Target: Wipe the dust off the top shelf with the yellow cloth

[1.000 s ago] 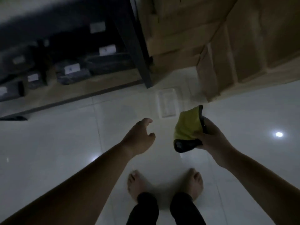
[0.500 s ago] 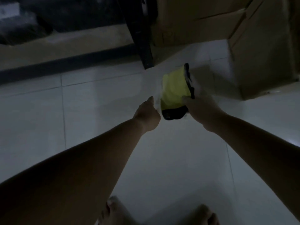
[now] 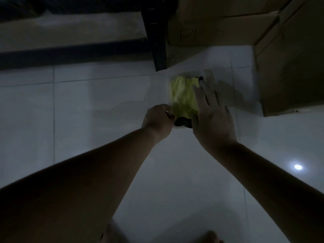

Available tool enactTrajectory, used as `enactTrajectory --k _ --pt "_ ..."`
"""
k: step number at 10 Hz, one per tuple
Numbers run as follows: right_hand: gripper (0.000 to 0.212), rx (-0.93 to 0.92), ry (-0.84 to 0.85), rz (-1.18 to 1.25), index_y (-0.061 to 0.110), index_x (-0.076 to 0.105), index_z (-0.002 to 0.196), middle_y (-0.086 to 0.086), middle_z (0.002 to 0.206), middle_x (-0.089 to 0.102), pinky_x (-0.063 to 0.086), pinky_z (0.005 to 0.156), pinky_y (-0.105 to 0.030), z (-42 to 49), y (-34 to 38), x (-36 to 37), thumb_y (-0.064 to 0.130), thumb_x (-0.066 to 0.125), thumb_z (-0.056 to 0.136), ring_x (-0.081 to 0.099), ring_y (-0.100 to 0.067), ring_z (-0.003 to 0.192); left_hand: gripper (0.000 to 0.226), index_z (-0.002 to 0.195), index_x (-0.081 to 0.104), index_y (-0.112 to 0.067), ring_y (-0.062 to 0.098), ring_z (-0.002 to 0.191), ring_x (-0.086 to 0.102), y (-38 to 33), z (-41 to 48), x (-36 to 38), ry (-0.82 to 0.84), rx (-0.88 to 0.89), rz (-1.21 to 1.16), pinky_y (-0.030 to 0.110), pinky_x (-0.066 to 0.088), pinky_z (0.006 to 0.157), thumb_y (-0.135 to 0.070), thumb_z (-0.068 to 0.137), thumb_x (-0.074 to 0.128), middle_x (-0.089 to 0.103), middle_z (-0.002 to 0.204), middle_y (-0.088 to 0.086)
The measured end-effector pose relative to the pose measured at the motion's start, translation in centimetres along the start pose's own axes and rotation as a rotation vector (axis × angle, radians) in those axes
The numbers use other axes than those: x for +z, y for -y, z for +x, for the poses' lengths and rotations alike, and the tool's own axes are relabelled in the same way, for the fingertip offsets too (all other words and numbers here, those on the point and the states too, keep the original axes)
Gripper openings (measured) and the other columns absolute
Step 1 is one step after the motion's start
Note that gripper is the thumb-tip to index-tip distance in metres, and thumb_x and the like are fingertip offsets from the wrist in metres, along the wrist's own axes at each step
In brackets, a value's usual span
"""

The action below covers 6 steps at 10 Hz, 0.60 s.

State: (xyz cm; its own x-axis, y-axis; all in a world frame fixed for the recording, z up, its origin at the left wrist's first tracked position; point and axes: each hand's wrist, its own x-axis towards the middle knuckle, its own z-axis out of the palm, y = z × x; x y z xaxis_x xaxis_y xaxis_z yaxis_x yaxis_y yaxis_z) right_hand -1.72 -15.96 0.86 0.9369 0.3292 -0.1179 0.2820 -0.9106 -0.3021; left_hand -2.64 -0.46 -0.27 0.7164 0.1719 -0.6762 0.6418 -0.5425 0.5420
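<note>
Far to the left of the left hand, and up past it, there is a low shelf board (image 3: 70,34) with a dark rail along its front. Something dark sits on it in the corner, but it is too dim to tell what. The floor (image 3: 87,111) under both hands is white tiles. A black shelf post (image 3: 157,41) stands just past the left hand.

The left hand (image 3: 157,120) has its fingers curled in. It pinches the bottom left edge of the yellow cloth (image 3: 182,97). The cloth is in the air over the floor, between the two hands, and it touches both. It is crumpled and has a black edge (image 3: 183,122) at the bottom, right between the hands.

The right hand (image 3: 212,118) is on the right side of the cloth. Its fingers are straight and a little spread, and they lie flat against the cloth. Its thumb is hidden.

Past the right hand there are big brown cardboard boxes. The first box (image 3: 219,18) is up beyond the fingertips, next to the post. The second box (image 3: 289,71) stands on the floor to the right of the right hand. Only their sides show, so I cannot tell what is in them.

Right of the right arm, a small light spot (image 3: 298,167) shines on the tiles
</note>
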Motion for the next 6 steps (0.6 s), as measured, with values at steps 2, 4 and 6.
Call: enactTrajectory --k 2,4,6 --pt "0.043 -0.082 0.391 -0.171 0.033 0.038 0.138 -0.005 0.147 0.038 0.027 0.111 -0.047 0.2 -1.2 2.5 0.027 0.041 0.096 0.051 -0.026 0.122 0.017 0.111 0.071 -0.016 0.029 0.092 0.071 0.0 0.1 -0.3 0.018 0.014 0.008 0.041 0.062 0.078 -0.017 0.1 0.058 0.073 0.106 0.01" --pt "0.041 -0.145 0.365 -0.08 0.032 0.031 0.141 -0.008 0.156 0.022 0.025 0.11 -0.061 0.2 -0.7 1.7 0.035 0.031 0.1 0.047 -0.03 0.13 0.024 0.118 0.072 -0.016 0.023 0.091 0.069 0.2 0.0 -0.7 0.02 0.028 0.045 0.026 0.047 0.066 -0.016 0.1 0.056 0.071 0.096 0.004" --pt "0.039 -0.174 0.512 -0.213 0.034 0.051 0.132 -0.009 0.156 0.023 0.005 0.113 -0.066 0.5 -0.1 0.5 0.033 0.029 0.099 0.021 -0.025 0.144 0.042 0.145 0.052 -0.012 0.029 0.118 0.063 0.0 -0.8 -1.4 0.072 -0.02 0.052 0.037 0.056 0.091 -0.019 0.104 0.054 0.064 0.136 0.012"
